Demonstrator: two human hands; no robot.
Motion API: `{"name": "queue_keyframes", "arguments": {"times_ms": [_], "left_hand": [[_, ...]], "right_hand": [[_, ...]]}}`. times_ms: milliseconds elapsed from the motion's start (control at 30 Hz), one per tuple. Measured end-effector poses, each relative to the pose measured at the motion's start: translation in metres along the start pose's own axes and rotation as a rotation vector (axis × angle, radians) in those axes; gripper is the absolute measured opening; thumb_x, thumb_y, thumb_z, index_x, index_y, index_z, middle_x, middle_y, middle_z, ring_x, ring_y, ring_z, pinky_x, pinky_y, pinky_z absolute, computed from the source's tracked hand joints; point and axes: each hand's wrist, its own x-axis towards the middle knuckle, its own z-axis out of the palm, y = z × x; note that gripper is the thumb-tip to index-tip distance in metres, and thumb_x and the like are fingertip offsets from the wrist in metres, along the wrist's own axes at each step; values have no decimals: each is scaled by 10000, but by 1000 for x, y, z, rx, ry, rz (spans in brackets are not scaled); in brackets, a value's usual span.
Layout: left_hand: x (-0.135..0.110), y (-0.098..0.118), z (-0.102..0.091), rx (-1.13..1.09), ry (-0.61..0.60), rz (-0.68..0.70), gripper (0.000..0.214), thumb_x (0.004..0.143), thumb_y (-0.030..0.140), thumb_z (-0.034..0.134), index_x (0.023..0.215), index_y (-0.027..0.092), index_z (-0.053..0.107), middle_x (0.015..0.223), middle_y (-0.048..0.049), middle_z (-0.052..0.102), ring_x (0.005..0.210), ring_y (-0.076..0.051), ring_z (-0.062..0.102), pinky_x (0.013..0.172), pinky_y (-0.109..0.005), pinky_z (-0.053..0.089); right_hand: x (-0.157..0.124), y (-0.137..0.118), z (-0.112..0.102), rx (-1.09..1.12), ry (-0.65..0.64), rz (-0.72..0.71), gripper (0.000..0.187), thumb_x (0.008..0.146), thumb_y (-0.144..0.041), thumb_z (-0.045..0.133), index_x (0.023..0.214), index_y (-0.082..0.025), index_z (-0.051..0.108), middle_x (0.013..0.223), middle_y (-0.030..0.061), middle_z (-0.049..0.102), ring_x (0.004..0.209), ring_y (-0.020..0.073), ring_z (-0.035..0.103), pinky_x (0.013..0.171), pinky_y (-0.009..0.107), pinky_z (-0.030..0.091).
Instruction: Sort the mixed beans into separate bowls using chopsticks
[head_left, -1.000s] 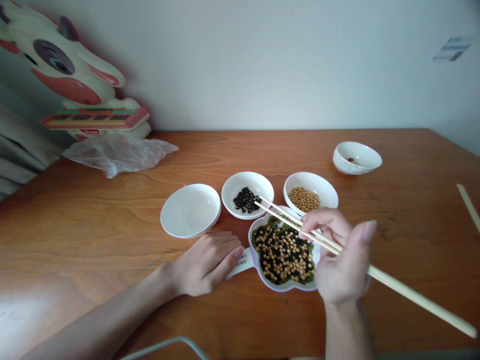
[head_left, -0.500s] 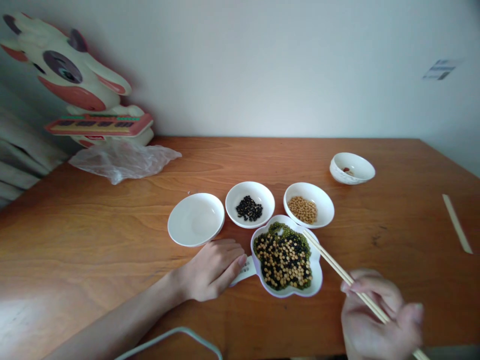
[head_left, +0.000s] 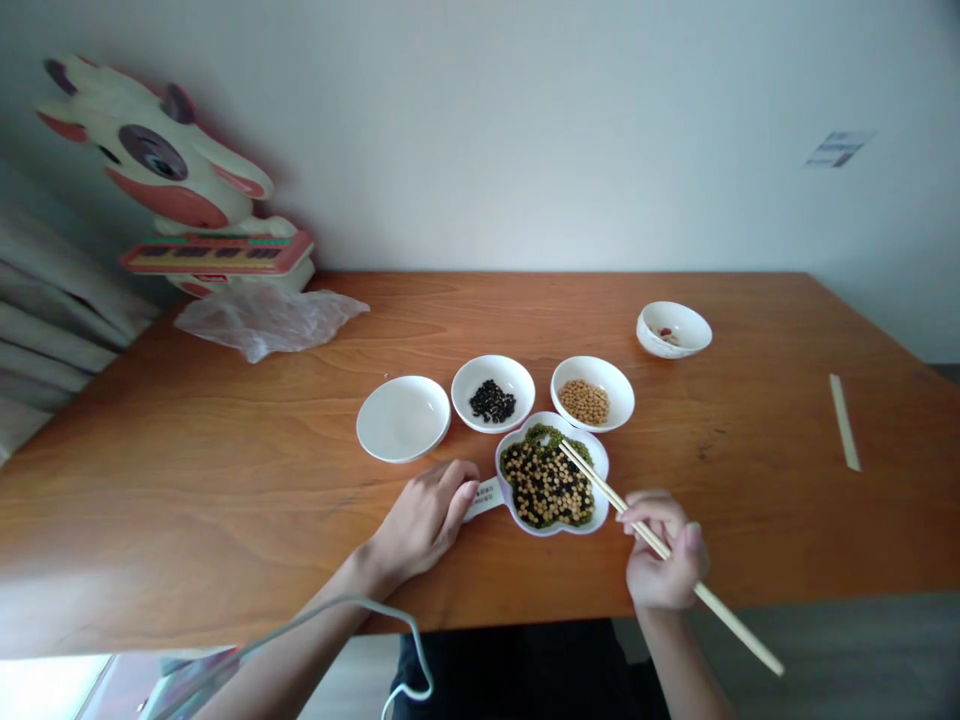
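Observation:
My left hand [head_left: 431,512] is closed around the handle of a white flower-shaped dish [head_left: 602,460] with a lilac edge. Mixed beans [head_left: 547,480], green, black and tan, fill the dish. In my right hand [head_left: 664,555] is a pair of wooden chopsticks [head_left: 712,600], their tips over the upper part of the beans; I cannot make out a bean between them. Behind the dish stand a white bowl of black beans [head_left: 492,401] and a white bowl of tan soybeans [head_left: 584,401]. An empty white bowl [head_left: 403,420] sits to their left.
A small white bowl [head_left: 674,330] with reddish bits in it stands at the back right. A pale paper strip [head_left: 845,422] lies far right. At the back left are a crumpled plastic bag [head_left: 274,318] and a cow-shaped toy keyboard [head_left: 217,255]. A pale cable [head_left: 352,602] crosses my left forearm.
The view has pulled back, showing the table's front edge and my lap. My right hand has shifted the chopstick tips leftward, from the dish's right rim to over the beans.

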Motion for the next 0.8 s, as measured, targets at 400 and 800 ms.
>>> {"name": "queue_keyframes", "arguments": {"times_ms": [400, 800], "left_hand": [[-26, 14, 45, 140, 559, -303, 163, 1089, 349, 400, 973, 235, 416, 906, -43, 615, 770, -186, 615, 748, -310, 480], [-23, 19, 41, 274, 465, -349, 470, 1117, 401, 284, 763, 218, 533, 763, -49, 677, 682, -172, 638, 663, -274, 407]], "right_hand": [[4, 12, -5, 52, -231, -64, 544, 1061, -436, 330, 740, -194, 697, 758, 68, 662, 626, 178, 572, 525, 314, 406], [-1, 10, -3, 80, -172, -95, 487, 1086, -341, 312, 789, -193, 668, 787, 37, 643, 575, 136, 494, 517, 291, 356]]}}
